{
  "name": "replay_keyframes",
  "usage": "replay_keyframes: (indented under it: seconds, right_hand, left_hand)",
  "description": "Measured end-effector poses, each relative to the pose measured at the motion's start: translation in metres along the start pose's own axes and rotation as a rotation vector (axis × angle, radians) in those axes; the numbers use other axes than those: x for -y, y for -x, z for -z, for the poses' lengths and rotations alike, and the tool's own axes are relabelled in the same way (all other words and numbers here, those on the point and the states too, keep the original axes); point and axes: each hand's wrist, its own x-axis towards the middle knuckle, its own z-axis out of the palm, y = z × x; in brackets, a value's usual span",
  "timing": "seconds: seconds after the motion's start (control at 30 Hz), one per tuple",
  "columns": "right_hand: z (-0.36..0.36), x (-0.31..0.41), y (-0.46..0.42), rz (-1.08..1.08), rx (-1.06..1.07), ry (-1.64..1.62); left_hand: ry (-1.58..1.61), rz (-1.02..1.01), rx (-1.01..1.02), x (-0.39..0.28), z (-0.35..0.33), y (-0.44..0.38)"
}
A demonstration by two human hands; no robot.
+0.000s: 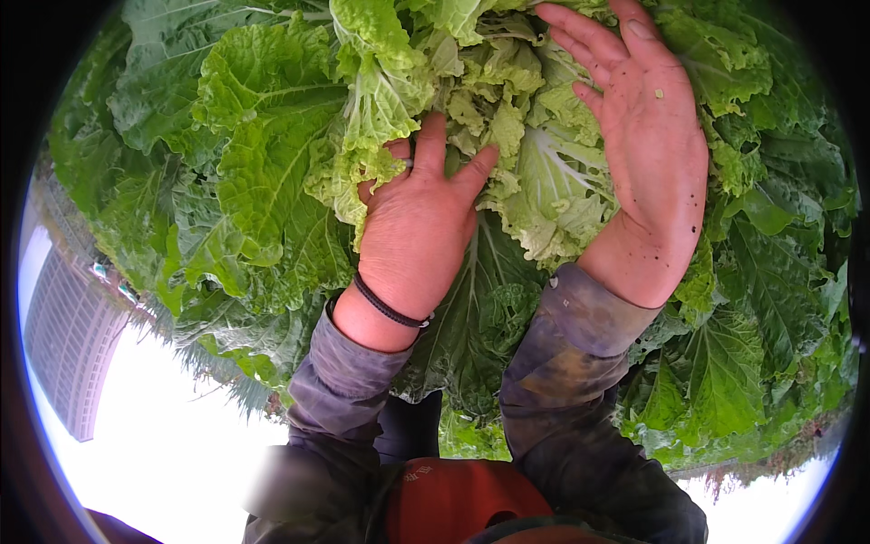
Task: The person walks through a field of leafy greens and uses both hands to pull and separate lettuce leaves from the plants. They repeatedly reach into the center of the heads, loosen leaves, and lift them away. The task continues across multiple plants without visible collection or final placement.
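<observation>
A leafy cabbage head [506, 88] with pale yellow-green, ragged inner leaves lies open before me. My left hand [425, 217], back upward and with a dark braided band at the wrist, reaches into the pale leaves; its thumb is spread and some fingertips are hidden under a frilly leaf [380, 102]. Whether those fingers grip the leaf I cannot tell. On the other side, my right hand [646, 109] is spread, palm showing, beside the inner leaves, with dark specks of dirt and a small leaf bit on it. Below it a pale leaf with white veins [557, 177] droops between the hands.
Large dark green outer leaves [768, 272] surround both hands. More broad leaves [272, 156] spread on the left. A red garment or apron [469, 496] shows at my body. At the far left edge stands a multi-storey building [71, 340] beyond the plants.
</observation>
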Motion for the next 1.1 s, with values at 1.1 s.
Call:
replay_keyframes:
  seconds: [1.1]
  right_hand:
    - [-0.051, 0.011, -0.018, -0.182, -0.359, 0.443]
  left_hand:
    - [0.126, 0.201, -0.448, -0.044, -0.06, -0.088]
